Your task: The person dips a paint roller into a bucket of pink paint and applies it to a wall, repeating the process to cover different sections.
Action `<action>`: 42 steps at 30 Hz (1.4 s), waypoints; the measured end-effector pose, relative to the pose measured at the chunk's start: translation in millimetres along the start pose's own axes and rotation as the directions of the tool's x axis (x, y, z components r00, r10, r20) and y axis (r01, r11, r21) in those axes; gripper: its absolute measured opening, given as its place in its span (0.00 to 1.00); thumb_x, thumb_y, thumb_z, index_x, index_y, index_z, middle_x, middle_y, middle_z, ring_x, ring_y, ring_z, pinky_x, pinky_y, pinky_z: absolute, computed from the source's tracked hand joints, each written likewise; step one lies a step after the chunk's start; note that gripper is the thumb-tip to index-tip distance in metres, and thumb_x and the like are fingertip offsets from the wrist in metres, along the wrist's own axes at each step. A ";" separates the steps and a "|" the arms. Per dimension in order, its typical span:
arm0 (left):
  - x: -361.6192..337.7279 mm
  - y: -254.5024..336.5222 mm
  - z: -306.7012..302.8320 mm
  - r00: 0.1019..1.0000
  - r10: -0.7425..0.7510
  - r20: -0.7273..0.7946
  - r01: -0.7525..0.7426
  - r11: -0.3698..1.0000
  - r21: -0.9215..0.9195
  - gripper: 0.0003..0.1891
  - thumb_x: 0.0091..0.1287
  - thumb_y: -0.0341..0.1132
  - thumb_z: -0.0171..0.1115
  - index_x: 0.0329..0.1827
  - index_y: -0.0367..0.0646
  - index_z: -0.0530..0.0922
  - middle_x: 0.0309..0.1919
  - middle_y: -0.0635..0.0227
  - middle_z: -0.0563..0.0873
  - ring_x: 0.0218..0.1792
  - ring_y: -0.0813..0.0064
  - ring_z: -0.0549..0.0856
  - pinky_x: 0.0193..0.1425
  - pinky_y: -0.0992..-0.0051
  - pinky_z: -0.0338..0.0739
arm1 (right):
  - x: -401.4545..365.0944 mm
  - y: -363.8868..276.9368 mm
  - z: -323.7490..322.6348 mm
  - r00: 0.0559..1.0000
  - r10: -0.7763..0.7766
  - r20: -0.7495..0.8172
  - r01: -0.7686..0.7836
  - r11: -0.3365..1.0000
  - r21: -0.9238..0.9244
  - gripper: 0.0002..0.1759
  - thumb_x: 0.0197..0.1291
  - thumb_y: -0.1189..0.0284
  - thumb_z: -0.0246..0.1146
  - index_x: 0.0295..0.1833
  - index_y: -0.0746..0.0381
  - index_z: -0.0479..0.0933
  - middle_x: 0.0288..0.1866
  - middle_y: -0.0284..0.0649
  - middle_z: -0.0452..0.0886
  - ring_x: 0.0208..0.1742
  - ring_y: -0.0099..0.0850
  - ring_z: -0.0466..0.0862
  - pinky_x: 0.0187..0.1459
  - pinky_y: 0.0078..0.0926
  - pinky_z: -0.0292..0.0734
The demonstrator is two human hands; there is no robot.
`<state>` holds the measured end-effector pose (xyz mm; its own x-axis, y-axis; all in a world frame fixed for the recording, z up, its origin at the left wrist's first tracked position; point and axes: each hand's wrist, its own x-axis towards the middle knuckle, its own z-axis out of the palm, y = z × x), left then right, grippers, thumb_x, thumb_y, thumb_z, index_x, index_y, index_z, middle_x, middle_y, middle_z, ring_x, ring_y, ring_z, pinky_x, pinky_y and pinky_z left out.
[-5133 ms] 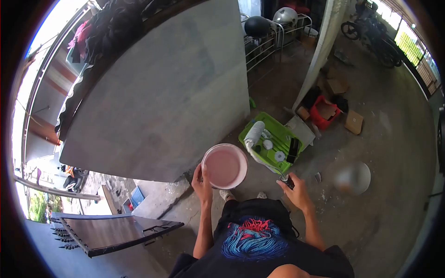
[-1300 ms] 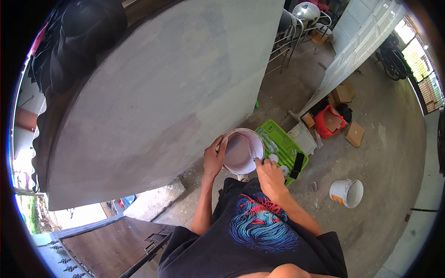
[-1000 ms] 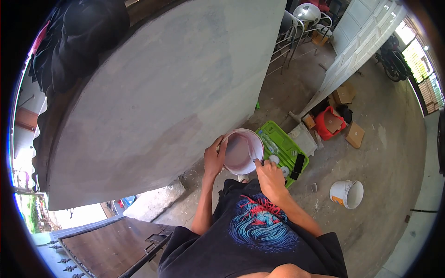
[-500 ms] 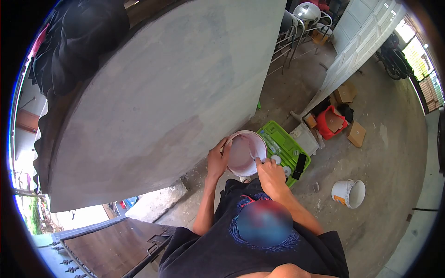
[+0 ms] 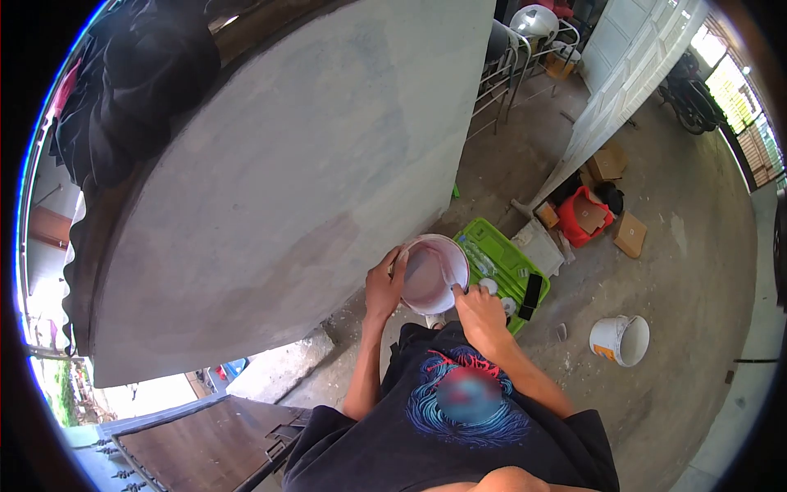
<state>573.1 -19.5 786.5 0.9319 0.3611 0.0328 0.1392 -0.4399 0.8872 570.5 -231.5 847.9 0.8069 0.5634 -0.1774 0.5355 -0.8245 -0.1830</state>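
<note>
A white bucket (image 5: 459, 252), tilted, shows pale pinkish-grey material coating its inside and bottom. My left hand (image 5: 385, 287) grips its left rim, thumb toward the opening and fingers on the outer side. At the right rim, my right hand (image 5: 479, 312) is closed around a thin tool that reaches into the bucket. Its blade or end barely shows, so I cannot make out its kind. Just right of the bucket lies a green plastic case (image 5: 500, 246) holding small items and a black rectangular object (image 5: 531, 295).
A grey plastered wall (image 5: 270, 189) stands close on the left, with a damp-looking darker patch. On the floor are another white bucket (image 5: 607, 338), a red bag (image 5: 580, 231) and cardboard boxes (image 5: 630, 234). A white door (image 5: 623, 90) stands beyond; a brown metal gate (image 5: 205, 443) is at lower left.
The view has shifted slightly. Inside the bucket, the tool shows less beside my right hand than before. My left hand keeps its hold on the rim.
</note>
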 end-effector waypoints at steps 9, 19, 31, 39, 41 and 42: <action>-2.0 -6.9 0.3 0.988 -0.140 -0.061 0.139 0.990 -0.025 0.20 0.77 0.45 0.58 0.60 0.37 0.82 0.49 0.50 0.89 0.52 0.61 0.88 0.55 0.69 0.78 | -18.7 14.1 1.5 0.994 0.011 -0.106 0.000 0.995 0.099 0.21 0.58 0.79 0.61 0.59 0.65 0.76 0.42 0.51 0.82 0.47 0.49 0.85 0.43 0.44 0.82; -4.2 -5.9 5.4 0.959 -0.148 -0.243 0.149 0.989 -0.018 0.21 0.77 0.45 0.58 0.59 0.35 0.81 0.49 0.49 0.89 0.53 0.58 0.88 0.60 0.67 0.77 | -53.3 59.5 24.2 0.967 0.150 -0.207 -0.049 0.903 0.426 0.20 0.67 0.75 0.63 0.63 0.64 0.76 0.48 0.51 0.83 0.47 0.52 0.83 0.47 0.48 0.78; -13.5 23.1 50.0 0.946 -0.142 -0.291 0.099 0.982 -0.159 0.24 0.76 0.46 0.60 0.61 0.30 0.80 0.53 0.50 0.88 0.59 0.62 0.84 0.64 0.68 0.75 | -92.0 140.0 30.6 0.889 0.255 -0.380 0.048 0.774 0.632 0.20 0.67 0.77 0.63 0.63 0.67 0.76 0.51 0.54 0.82 0.51 0.53 0.83 0.53 0.43 0.77; -38.4 59.6 105.5 0.922 -0.167 -0.351 0.056 0.951 -0.304 0.25 0.77 0.46 0.58 0.63 0.29 0.78 0.54 0.52 0.87 0.57 0.67 0.84 0.62 0.70 0.75 | -106.2 190.8 40.0 0.893 0.171 -0.417 0.145 0.768 0.624 0.21 0.66 0.77 0.64 0.65 0.65 0.75 0.52 0.51 0.81 0.53 0.53 0.82 0.53 0.44 0.77; -49.4 66.2 111.9 0.902 -0.188 -0.390 0.050 0.940 -0.338 0.25 0.78 0.46 0.58 0.63 0.29 0.78 0.54 0.52 0.87 0.56 0.68 0.84 0.61 0.70 0.76 | -112.6 201.8 43.8 0.901 0.157 -0.404 0.149 0.762 0.630 0.22 0.66 0.77 0.64 0.65 0.65 0.75 0.53 0.51 0.80 0.54 0.53 0.81 0.54 0.44 0.76; -55.6 78.0 112.8 0.904 -0.205 -0.376 0.067 0.935 -0.348 0.25 0.78 0.45 0.58 0.63 0.29 0.78 0.53 0.53 0.87 0.56 0.69 0.84 0.61 0.71 0.76 | -114.1 206.9 44.0 0.902 0.139 -0.408 0.166 0.762 0.626 0.22 0.66 0.77 0.64 0.65 0.65 0.75 0.53 0.51 0.80 0.54 0.53 0.81 0.54 0.44 0.76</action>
<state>570.0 -166.6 801.9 0.6876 0.7258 0.0212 0.0761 -0.1011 0.9920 578.3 -464.1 787.8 0.9043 0.3721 0.2092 0.3855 -0.5018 -0.7743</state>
